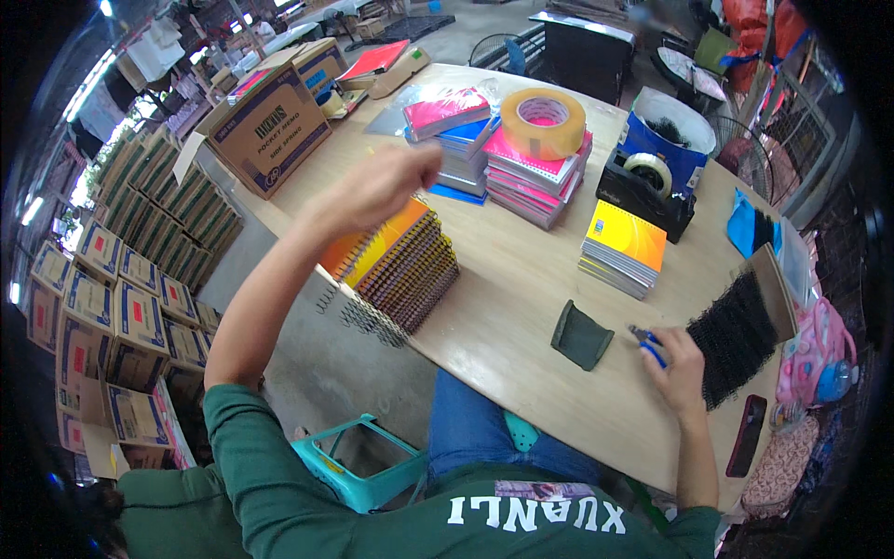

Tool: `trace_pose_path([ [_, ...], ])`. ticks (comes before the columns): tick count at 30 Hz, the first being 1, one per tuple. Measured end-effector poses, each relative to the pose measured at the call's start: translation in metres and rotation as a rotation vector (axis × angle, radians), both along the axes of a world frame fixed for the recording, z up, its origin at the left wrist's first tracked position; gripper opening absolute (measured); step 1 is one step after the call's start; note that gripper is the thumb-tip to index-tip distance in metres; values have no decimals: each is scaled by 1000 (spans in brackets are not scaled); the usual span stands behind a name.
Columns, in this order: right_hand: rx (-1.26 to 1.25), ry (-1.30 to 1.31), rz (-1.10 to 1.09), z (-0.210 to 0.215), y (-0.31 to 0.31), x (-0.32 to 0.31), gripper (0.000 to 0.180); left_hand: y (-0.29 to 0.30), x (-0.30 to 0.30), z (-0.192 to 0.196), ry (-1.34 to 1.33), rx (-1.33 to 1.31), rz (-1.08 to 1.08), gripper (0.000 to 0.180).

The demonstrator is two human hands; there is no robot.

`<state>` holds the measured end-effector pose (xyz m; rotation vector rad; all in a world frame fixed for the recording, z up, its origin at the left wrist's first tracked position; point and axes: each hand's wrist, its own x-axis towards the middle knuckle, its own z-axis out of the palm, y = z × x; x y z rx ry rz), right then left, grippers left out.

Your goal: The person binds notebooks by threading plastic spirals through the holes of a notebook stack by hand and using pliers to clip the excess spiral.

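Reaching over the stacked spiral notebooks (402, 265), left hand (377, 186) loosely curled, empty; right hand (678, 368) pinching blue-handled pliers (647, 343) beside loose coils (736, 335); many unbound.

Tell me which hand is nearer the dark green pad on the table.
Right. The right hand rests just right of the dark green pad, gripping blue-handled pliers; the left hand is raised far to its upper left.

At a wooden table (521, 307), a person's left hand (377, 186) hovers above a stack of spiral notebooks (400, 261) while the right hand (678, 368) rests on blue-handled pliers (645, 341) beside a tray of black wire coils (740, 335).
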<state>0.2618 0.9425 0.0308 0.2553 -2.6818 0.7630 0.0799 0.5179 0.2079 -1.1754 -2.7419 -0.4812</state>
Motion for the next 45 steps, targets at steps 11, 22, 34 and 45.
trace_pose_path([
  [11, 70, 67, -70, -73, 0, -19, 47, -6, -13, -60, 6, 35, -117, 6],
  [22, 290, 237, 267, -70, -31, -36, 56, 61, 88, -8, 396, 366, -86, 35],
  [34, 28, 352, -223, -35, 24, 33, 38, 231, -82, -183, -327, 348, 405, 34],
  [45, 314, 3, -558, -58, 68, 27, 21, 190, 68, -140, -283, 1060, -23, 54],
])
